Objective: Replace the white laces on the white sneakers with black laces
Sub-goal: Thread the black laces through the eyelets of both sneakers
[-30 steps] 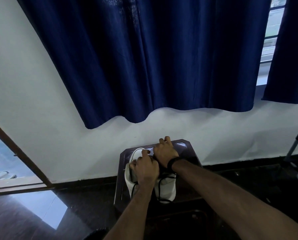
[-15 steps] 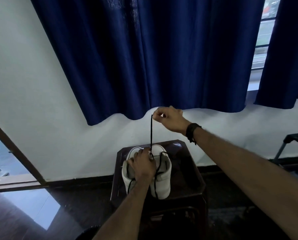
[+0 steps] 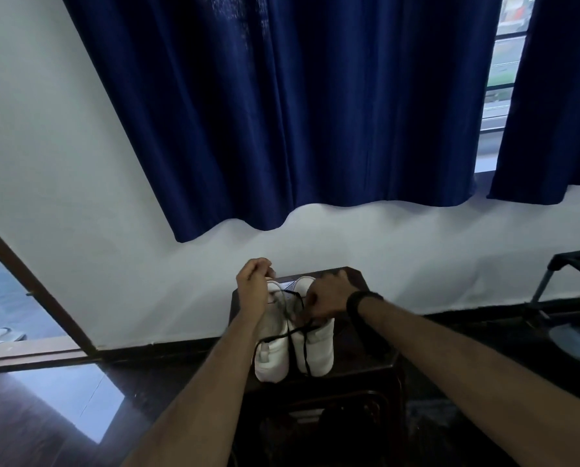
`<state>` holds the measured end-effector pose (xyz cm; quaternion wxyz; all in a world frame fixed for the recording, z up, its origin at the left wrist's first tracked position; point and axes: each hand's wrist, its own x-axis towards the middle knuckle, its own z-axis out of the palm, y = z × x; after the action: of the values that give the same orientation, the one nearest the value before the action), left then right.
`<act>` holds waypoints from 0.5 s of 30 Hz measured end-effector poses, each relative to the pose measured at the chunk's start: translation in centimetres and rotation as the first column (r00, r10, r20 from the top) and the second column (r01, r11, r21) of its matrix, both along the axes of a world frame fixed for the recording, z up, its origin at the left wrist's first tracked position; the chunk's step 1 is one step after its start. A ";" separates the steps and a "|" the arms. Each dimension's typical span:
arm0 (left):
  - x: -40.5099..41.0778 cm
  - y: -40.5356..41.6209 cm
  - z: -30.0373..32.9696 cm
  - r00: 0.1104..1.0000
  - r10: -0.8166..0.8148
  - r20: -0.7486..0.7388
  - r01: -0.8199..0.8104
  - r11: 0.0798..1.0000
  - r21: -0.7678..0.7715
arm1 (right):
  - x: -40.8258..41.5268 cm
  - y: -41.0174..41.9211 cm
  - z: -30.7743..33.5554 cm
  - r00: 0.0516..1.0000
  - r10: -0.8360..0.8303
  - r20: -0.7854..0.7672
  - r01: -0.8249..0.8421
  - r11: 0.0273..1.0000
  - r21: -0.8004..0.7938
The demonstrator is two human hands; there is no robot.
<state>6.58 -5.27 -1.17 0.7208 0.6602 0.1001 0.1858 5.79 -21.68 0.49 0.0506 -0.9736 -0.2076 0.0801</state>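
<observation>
The two sneakers (image 3: 293, 345) stand side by side on a dark desk (image 3: 366, 362), long axes running away from the person, heels nearest and toes toward the wall. They are smooth, white and rounded at the heel. A thin black lace (image 3: 298, 335) crosses their tops under the hands and trails down the heels in loose loops. The left hand (image 3: 253, 286) is curled above the left shoe's far end, fingertips pressed together (apparently pinching the lace, though it is too small to tell). The right hand (image 3: 325, 296), a black band at its wrist, is curled round the lace over the right shoe.
</observation>
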 end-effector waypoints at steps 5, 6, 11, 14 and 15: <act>-0.1 0.2 1.5 0.992 -0.056 -0.117 0.062 0.997 0.050 | -0.6 1.9 -1.0 0.997 -0.028 -0.065 0.035 0.993 0.112; -0.3 0.2 1.4 0.982 -0.084 -0.168 0.113 0.979 0.168 | -0.5 2.0 -0.9 0.994 -0.030 -0.106 0.045 0.989 0.142; -0.9 0.2 -0.9 0.826 -0.388 -0.410 0.562 0.621 0.546 | -0.6 0.8 -0.1 0.985 0.026 -0.170 0.044 0.917 0.396; -1.1 0.1 -1.3 0.845 -0.393 -0.362 0.534 0.638 0.555 | -0.6 -0.2 0.5 0.922 0.080 -0.378 0.171 0.792 0.586; -1.0 0.2 -1.4 0.847 -0.387 -0.363 0.530 0.653 0.541 | -0.6 -0.4 0.7 0.893 0.103 -0.439 0.236 0.723 0.649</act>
<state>5.57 -5.11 -2.56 0.4690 0.8795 -0.0608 -0.0541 5.23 -22.10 1.17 0.4565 -0.8463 -0.1690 0.2161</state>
